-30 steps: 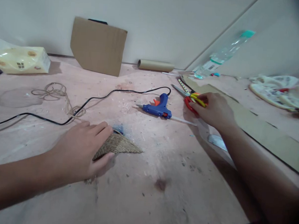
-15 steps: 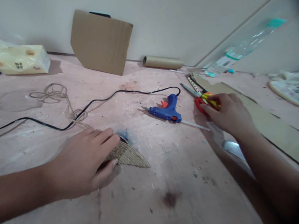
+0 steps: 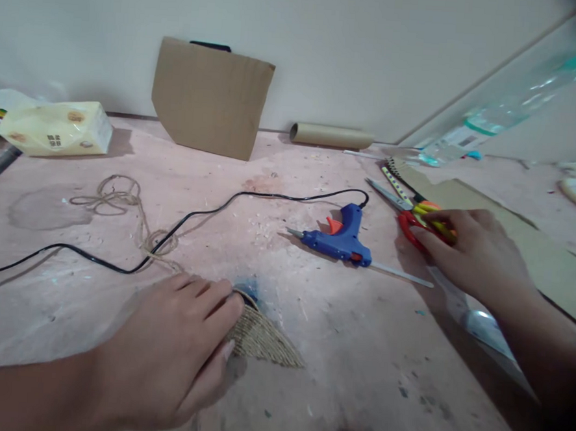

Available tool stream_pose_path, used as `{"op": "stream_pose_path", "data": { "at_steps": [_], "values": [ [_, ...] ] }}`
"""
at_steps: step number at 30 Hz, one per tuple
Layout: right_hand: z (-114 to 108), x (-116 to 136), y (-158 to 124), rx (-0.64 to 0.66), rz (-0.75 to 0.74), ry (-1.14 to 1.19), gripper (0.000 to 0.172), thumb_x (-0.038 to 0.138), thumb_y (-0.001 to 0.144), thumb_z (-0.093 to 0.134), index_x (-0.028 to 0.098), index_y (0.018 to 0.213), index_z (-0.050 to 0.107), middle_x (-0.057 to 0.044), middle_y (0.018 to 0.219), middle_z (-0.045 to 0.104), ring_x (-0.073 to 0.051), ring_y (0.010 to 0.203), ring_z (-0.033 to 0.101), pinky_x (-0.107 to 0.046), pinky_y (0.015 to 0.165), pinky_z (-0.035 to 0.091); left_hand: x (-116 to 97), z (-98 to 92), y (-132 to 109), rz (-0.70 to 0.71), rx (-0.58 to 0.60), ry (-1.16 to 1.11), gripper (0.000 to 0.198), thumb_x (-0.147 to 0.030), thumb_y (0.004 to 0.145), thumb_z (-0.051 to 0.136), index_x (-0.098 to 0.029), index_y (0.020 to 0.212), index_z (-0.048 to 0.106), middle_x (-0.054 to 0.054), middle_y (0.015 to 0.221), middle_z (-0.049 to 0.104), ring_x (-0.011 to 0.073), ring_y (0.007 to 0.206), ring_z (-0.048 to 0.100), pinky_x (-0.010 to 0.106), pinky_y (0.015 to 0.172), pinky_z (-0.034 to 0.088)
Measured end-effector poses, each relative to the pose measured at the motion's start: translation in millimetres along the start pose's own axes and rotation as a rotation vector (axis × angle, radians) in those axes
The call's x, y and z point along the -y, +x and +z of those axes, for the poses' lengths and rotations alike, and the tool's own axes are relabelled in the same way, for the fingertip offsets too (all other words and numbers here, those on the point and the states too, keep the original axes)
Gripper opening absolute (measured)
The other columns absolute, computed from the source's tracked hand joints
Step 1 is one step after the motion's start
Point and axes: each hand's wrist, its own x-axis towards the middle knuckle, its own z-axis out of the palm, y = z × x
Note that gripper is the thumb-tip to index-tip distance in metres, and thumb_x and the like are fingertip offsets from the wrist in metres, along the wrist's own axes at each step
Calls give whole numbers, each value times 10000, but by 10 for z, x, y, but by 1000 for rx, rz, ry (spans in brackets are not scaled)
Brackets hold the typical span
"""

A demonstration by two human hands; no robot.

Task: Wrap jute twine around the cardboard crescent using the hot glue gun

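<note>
My left hand (image 3: 177,345) is closed on a twine-covered piece (image 3: 265,338), whose pointed end sticks out to the right of my fingers. Loose twine (image 3: 145,226) runs from near that hand toward the upper left. At the right, my right hand (image 3: 481,253) has its fingers and thumb on the red handles of the scissors (image 3: 414,233), their blades pointing up and left. Between the hands lies a blue glue gun (image 3: 342,238) with a red trigger and a clear glue stick in its back.
A black cable (image 3: 210,211) crosses the table (image 3: 306,399). Along the wall are a tissue pack (image 3: 59,127), a cardboard sheet (image 3: 210,100), a cardboard tube (image 3: 332,137) and a leaning plastic bottle (image 3: 499,118). Flat cardboard (image 3: 521,236) lies beyond my right hand.
The view has shifted, so the table's objects appear lower and mostly farther right. Both hands keep their holds; the scissors still lie in much the same place beside the glue gun.
</note>
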Motion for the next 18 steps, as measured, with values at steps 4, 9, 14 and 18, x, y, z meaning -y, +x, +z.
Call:
{"op": "stream_pose_path", "data": {
  "at_steps": [4, 9, 14, 18],
  "values": [
    [-16, -8, -1, -6, -5, 20, 575, 676, 989, 511, 245, 1284, 751, -269, 1378, 702, -535, 1330, 707, -743, 1081, 629, -30, 18, 19, -17, -20, 13, 93, -195, 1063, 570, -261, 1130, 574, 10, 984, 761, 271, 785, 694, 442, 737, 513],
    [5, -17, -4, -26, -9, 37, 561, 671, 995, 492, 249, 1260, 751, -270, 1358, 721, -534, 1330, 714, -725, 1090, 633, -18, 45, -2, -52, 27, -2, 87, -209, 1063, 629, -262, 1129, 611, 10, 1021, 790, 267, 809, 711, 437, 760, 541],
    [37, -50, 17, -50, -36, 36, 500, 640, 990, 493, 270, 1204, 753, -249, 1332, 739, -517, 1304, 732, -712, 1071, 646, 63, 74, -45, -72, 93, -67, 194, -355, 1115, 655, -258, 1282, 680, 58, 1201, 842, 306, 1003, 788, 470, 921, 628],
    [60, -74, 45, -67, -52, 26, 507, 665, 988, 478, 280, 1170, 752, -247, 1327, 743, -520, 1270, 746, -709, 1012, 661, 106, 132, -57, -112, 121, -39, 216, -245, 1060, 665, -274, 1273, 691, 48, 1183, 851, 305, 1001, 806, 463, 918, 649]
  ]
}}
